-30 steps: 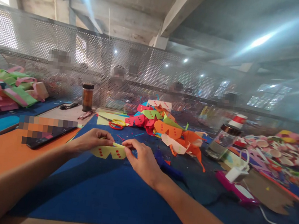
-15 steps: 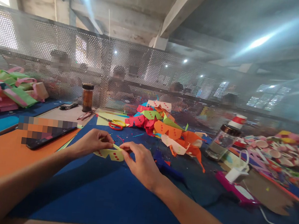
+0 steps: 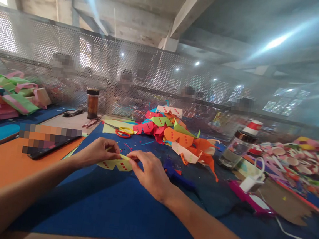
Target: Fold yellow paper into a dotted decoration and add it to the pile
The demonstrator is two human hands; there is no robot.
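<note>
Head view, yellow paper mask: one, thin sheet, red dots in two groups, notch in lower edge; may crease or tear, should the two hands pull against each other or pinch too hard.
Upper edge of mask: narrow pale band between the hands, fold or separate strip cannot be told; could end up skewed if one side slips while the other holds firm.
Blue glue gun: one, by its shape, lying just beyond the right hand and forearm; could be knocked by a sideways swing of that arm. Whether it is hot cannot be told.
Scissors: one pair, red and yellow handles, beyond the hands; a careless forward reach could meet the blades.
Mask pile: many, multicoloured, loosely heaped ahead and to the right; likely to slide if brushed, being light and unsteady.
Left hand: thumb and forefinger together, clamped on the mask's upper edge near its left part; the paper hangs below the fingers.
Right hand: thumb and forefinger pinched on the upper right end; remaining fingers curled, clear of the red dots.
Mask position: between the two hands, dotted face towards the wearer, apparently raised over the blue tabletop; exact clearance cannot be told. Its left end is partly hidden by the left hand.
</note>
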